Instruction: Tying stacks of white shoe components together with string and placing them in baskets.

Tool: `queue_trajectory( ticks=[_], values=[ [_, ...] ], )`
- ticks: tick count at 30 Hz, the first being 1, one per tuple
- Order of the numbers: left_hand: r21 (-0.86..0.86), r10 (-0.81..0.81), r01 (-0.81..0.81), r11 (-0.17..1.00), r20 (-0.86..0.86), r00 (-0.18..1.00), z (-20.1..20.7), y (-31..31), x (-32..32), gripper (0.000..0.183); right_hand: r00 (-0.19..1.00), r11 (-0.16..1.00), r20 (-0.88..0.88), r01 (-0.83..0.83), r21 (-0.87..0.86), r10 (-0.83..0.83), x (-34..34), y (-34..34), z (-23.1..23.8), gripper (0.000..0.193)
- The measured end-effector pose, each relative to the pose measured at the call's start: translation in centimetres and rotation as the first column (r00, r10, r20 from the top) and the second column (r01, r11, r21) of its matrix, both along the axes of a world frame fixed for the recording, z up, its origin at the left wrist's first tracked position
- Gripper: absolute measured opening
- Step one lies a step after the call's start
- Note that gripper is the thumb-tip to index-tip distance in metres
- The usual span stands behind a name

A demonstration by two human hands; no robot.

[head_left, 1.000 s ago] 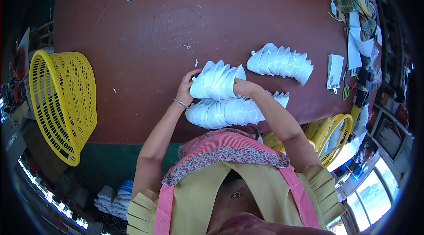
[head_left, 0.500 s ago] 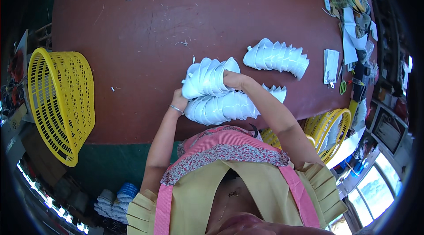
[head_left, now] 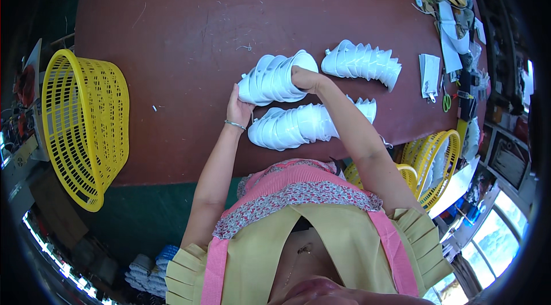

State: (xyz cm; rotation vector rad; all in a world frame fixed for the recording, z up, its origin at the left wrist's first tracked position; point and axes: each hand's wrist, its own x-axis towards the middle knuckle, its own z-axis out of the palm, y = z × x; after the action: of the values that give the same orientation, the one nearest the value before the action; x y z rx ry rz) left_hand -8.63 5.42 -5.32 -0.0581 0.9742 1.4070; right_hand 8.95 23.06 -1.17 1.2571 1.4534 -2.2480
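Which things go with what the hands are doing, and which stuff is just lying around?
In use:
- left hand and right hand, holding opposite ends of one white stack
- two similar stacks nearby: near stack, far stack

Seemingly just lying around:
- thread scraps
- green-handled tool
- left yellow basket

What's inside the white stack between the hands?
Part of the right hand reaches into the open right end of the white stack. Its fingertips and the deeper interior are covered.
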Motion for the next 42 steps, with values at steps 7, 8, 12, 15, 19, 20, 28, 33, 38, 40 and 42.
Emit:
queue_trajectory(
  ticks=[7, 8, 12, 15, 19, 20, 28, 33, 38, 40, 42],
  values=[
    [-0.087, -0.03, 0.036, 0.996, 0.06, 0.998, -0.8, -3.0, 0.0, 0.058, 0.993, 0.99, -0.028, 0.111, -0.085, -0.114, 0.2, -2.6, -2.4, 0.044],
    [-0.119, 0.004, 0.004, 0.993, 0.071, 0.997, -0.9, -3.5, -0.2, 0.055, 0.995, 0.992, -0.009, 0.095, -0.082, -0.096, 0.2, -2.9, -2.3, 0.045],
    [-0.45, -0.365, 0.056, 0.891, -0.64, 0.676, -3.7, -6.0, -3.4, 0.048, 0.999, 0.997, 0.028, 0.034, -0.075, -0.032, -0.6, -4.0, -2.0, 0.047],
    [-0.148, -0.12, 0.157, 0.976, -0.977, -0.174, 2.3, -1.7, -1.2, 0.05, 0.999, 0.997, 0.036, 0.036, -0.074, -0.033, -0.1, -4.1, -2.8, 0.048],
    [-0.102, -0.003, 0.39, 0.915, -0.969, -0.248, 5.2, 3.8, 3.3, 0.047, 0.962, 0.919, 0.229, -0.218, 0.327, 0.147, -1.5, -4.7, -2.5, 0.043],
    [-0.173, -0.021, 0.445, 0.879, -0.945, -0.326, 5.4, 5.2, 4.7, 0.047, 0.995, 0.932, 0.062, -0.098, 0.348, 0.082, -0.7, -5.0, -5.0, 0.043],
    [-0.424, -0.236, 0.307, 0.852, -0.835, -0.497, 3.1, 5.7, 6.9, 0.04, 0.815, 0.786, -0.236, 0.575, 0.228, -0.529, 2.8, -6.0, -3.0, 0.023],
    [-0.661, -0.357, 0.258, 0.705, -0.645, -0.676, 4.2, 8.3, 9.0, 0.051, 0.427, 0.355, -0.417, 0.903, 0.242, -0.802, 7.3, -4.2, 0.2, 0.046],
    [-0.621, -0.235, 0.204, 0.756, -0.549, -0.802, 6.1, 10.9, 11.4, 0.057, 0.452, 0.398, -0.399, 0.892, 0.214, -0.798, 11.9, -3.8, 0.8, 0.057],
    [-0.585, -0.221, 0.422, 0.693, -0.729, -0.648, 7.8, 12.6, 13.0, 0.059, 0.498, 0.403, -0.401, 0.865, 0.3, -0.769, 12.9, -3.1, 0.8, 0.056],
    [-0.435, -0.361, 0.702, 0.564, -0.894, -0.265, 9.5, 13.4, 15.0, 0.065, 0.512, 0.387, -0.414, 0.853, 0.35, -0.753, 13.0, -3.0, 1.3, 0.055]
  ],
)
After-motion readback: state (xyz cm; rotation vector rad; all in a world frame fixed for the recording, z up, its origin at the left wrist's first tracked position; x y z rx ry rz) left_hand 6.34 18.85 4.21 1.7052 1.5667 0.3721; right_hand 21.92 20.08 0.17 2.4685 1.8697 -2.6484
